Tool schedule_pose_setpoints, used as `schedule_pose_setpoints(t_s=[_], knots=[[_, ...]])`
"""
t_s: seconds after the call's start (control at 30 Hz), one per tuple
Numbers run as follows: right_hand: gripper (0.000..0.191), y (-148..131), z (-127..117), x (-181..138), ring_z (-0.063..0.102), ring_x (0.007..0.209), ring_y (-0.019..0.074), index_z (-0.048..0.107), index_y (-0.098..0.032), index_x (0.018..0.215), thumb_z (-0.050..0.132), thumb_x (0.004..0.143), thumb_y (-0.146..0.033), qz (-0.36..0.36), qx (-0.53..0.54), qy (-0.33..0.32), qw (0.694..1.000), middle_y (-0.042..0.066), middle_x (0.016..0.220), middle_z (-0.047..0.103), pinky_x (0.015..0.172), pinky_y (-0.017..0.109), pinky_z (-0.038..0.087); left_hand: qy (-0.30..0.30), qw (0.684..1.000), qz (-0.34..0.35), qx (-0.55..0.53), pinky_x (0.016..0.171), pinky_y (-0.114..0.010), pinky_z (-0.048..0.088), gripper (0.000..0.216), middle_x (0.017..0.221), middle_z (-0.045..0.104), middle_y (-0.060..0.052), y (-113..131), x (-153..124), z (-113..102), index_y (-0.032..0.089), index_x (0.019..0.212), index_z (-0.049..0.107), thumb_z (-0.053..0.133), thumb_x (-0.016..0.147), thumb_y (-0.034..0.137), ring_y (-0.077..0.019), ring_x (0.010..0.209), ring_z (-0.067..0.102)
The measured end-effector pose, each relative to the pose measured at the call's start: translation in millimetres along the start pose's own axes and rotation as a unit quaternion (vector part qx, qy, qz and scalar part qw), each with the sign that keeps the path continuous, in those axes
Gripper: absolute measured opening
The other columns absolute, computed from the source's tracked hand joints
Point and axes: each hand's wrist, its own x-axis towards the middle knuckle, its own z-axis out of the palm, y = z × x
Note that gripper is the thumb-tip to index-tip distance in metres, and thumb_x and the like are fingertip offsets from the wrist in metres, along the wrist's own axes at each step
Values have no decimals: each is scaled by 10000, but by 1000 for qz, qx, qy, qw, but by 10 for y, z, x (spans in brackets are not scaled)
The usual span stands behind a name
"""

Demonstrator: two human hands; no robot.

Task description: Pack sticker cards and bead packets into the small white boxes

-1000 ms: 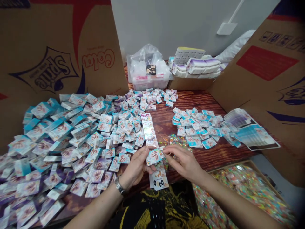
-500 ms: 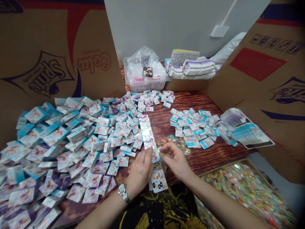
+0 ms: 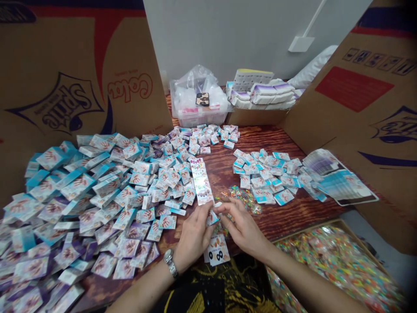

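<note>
Left hand and right hand meeting at near edge of wooden table. Fingertips of both hands pinching small box between them. Box sitting just above printed card, card lying partly under hands. Long sticker strip lying flat just beyond fingertips. Loose colourful packets lying near right hand. To left, large heap of boxes spreading over table; smaller heap lying well apart at right.

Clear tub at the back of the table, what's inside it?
The clear tub holds crumpled clear plastic bags with a small dark card on top. The bags cover whatever lies deeper.
</note>
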Motion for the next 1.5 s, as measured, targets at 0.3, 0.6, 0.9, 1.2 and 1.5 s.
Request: schedule_pose_setpoints(t_s=[0.3,0.6,0.9,1.2,1.5], knots=[[301,71,246,14,603,895,182,505,-218,1101,611,830,-294,141,205,86,965,47,994,610,776,307,502,-11,999,34,32,897,-359,476,482,1181,505,-76,-1,-7,-37,243,1243,388,484,808,58,-203,1069,515],[163,-19,307,55,627,851,167,650,-217,941,608,826,-325,190,337,107,916,21,901,671,776,292,501,49,991,52,115,924,-393,472,546,1225,507,-119,-68,-54,17,203,1327,311,450,818,63,-236,1118,504],[237,-154,290,62,605,927,198,647,-206,1059,481,891,-183,45,26,124,991,77,985,645,816,340,490,65,981,16,183,879,-431,482,711,1234,479,-172,-72,-72,101,180,1464,-13,389,880,120,-268,1092,492],[403,-83,421,-52,588,1045,214,477,-239,1291,448,903,-131,-95,-45,134,985,80,1129,642,887,390,493,51,984,29,167,886,-431,462,740,1203,465,-170,-105,-59,54,183,1455,-104,373,892,113,-263,1057,469],[545,-87,502,-40,497,1211,200,236,-244,1446,372,935,-112,-65,-33,123,990,89,1302,542,995,394,450,70,977,9,202,816,-401,495,761,1170,490,-171,-57,-76,117,175,1451,-119,398,893,141,-259,1011,494]])
